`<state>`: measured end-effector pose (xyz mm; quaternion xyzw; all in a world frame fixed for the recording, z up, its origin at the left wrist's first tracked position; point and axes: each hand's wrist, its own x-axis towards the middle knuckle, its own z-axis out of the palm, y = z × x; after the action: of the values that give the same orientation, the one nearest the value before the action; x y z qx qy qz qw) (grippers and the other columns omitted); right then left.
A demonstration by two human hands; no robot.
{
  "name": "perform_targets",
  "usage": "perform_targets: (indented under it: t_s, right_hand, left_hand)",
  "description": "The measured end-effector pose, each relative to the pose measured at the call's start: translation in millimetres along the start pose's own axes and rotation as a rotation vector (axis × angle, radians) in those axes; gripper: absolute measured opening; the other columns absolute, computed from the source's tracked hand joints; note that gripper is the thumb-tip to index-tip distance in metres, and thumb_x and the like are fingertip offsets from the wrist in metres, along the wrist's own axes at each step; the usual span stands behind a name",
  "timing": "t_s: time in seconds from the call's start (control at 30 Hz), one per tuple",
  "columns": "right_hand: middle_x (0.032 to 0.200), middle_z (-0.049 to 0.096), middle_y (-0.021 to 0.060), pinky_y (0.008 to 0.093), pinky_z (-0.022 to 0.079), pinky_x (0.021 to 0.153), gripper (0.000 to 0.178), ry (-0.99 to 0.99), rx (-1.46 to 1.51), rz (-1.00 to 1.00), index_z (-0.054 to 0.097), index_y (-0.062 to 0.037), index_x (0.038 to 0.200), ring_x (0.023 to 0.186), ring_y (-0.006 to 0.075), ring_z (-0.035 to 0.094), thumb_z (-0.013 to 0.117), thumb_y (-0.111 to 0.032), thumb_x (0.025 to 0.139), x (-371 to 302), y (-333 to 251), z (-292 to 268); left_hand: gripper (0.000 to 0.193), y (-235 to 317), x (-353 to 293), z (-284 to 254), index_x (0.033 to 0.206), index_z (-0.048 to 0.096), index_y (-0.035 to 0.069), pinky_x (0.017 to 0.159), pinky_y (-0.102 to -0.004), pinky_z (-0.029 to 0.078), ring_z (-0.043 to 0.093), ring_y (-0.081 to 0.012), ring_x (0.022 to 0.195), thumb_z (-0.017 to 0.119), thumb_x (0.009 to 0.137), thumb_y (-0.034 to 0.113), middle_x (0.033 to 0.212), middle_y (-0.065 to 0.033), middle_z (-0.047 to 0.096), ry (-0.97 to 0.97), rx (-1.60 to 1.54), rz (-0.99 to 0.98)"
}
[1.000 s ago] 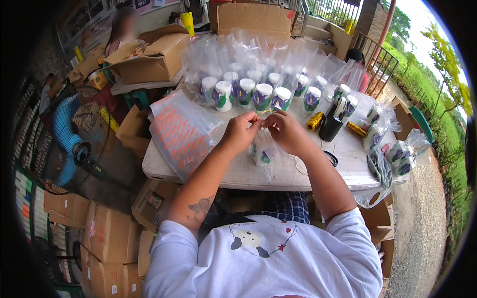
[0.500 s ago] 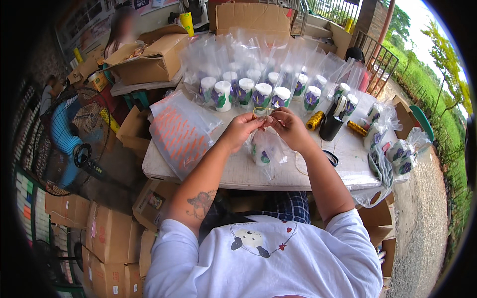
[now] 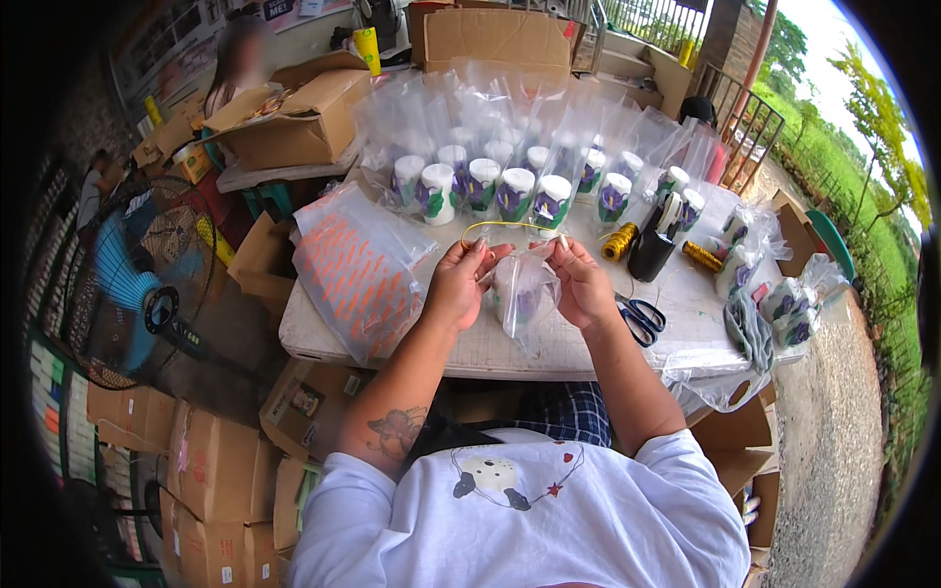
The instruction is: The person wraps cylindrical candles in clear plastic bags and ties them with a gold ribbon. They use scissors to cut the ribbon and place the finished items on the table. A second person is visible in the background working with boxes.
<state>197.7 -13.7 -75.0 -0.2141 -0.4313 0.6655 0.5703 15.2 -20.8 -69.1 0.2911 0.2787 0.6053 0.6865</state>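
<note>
My left hand (image 3: 459, 285) and my right hand (image 3: 582, 284) are both pinched closed, a short gap apart, over the near middle of the table. A thin gold string (image 3: 500, 223) arches between their fingertips. Just below it, a white cylinder with a purple flower (image 3: 520, 298) stands in a clear plastic bag (image 3: 518, 331), whose gathered top is between my hands. Fingers partly hide where the string meets the bag. Beside my right wrist lie dark-handled scissors (image 3: 642, 319). Beyond my hands stand several similar flowered white cylinders (image 3: 437, 192) in tall open bags.
Flat plastic bags (image 3: 358, 265) lie on the table (image 3: 461, 355) at left. Gold spools (image 3: 619, 241), a black holder (image 3: 651, 253) and a grey cloth (image 3: 750, 331) are at right. A fan (image 3: 147, 294) and cardboard boxes (image 3: 221, 461) stand left. Another person (image 3: 235, 64) sits far left.
My hands have moved apart and slightly toward me, drawing the string into a wider arch. The scissors, mostly hidden by my right forearm before, now show fully.
</note>
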Motion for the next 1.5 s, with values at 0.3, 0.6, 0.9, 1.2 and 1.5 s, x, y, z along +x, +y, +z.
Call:
perform_targets:
  t_s: [0.3, 0.6, 0.9, 1.2, 1.5]
  right_hand:
    - [0.076, 0.053, -0.0001, 0.0259, 0.037, 0.065, 0.019, -0.176, -0.041, 0.098, 0.051, -0.0105, 0.085, 0.075, 0.0107, 0.050, 0.046, -0.025, 0.095, -4.0, -4.9, -2.9]
    - [0.072, 0.056, 0.0054, 0.0290, 0.051, 0.059, 0.027, -0.112, -0.584, 0.331, 0.060, 0.0016, 0.095, 0.062, 0.0157, 0.058, 0.051, -0.024, 0.093, 6.4, -59.9, 31.4]
    - [0.080, 0.060, 0.0118, 0.0326, 0.047, 0.068, 0.013, -0.415, -1.593, -0.255, 0.066, -0.0014, 0.090, 0.075, 0.0260, 0.059, 0.064, -0.006, 0.078, -2.3, -67.3, 41.1]
    - [0.081, 0.057, 0.0120, 0.0337, 0.046, 0.068, 0.010, -0.416, -1.566, -0.338, 0.063, -0.0003, 0.084, 0.074, 0.0280, 0.057, 0.065, -0.008, 0.078, -1.4, -68.6, 40.1]
    - [0.094, 0.064, 0.0070, 0.0289, 0.044, 0.078, 0.017, -0.150, -0.817, 0.122, 0.061, -0.0017, 0.092, 0.090, 0.0151, 0.057, 0.060, -0.018, 0.088, 0.8, -44.7, 22.7]
  left_hand:
    - [0.012, -0.5, 10.3, -22.1, 0.086, 0.053, 0.007, 0.069, -0.0327, 0.047, 0.061, -0.0164, 0.079, 0.056, 0.090, 0.018, 0.077, -0.0064, 0.060, 0.013, -0.140, 0.030]
    - [0.010, 28.3, -0.3, -4.6, 0.096, 0.053, 0.004, 0.063, -0.0236, 0.043, 0.059, -0.0098, 0.073, 0.055, 0.088, 0.010, 0.083, -0.0063, 0.064, 0.004, 0.692, 0.260]
    - [0.043, 46.2, -7.3, -15.5, 0.128, 0.042, 0.012, 0.073, -0.0222, 0.042, 0.054, -0.0062, 0.075, 0.054, 0.087, 0.004, 0.082, -0.0039, 0.062, -0.134, 1.045, 0.097]
    - [0.030, 39.1, -10.1, -13.3, 0.106, 0.061, 0.012, 0.095, -0.0413, 0.035, 0.055, -0.0248, 0.104, 0.059, 0.077, 0.002, 0.100, -0.0101, 0.062, -0.384, 1.516, 1.005]
    - [0.017, 29.4, -10.3, -22.2, 0.091, 0.065, 0.004, 0.095, -0.0433, 0.039, 0.059, -0.0275, 0.093, 0.064, 0.074, 0.003, 0.092, -0.0111, 0.063, -0.362, 1.661, 1.081]
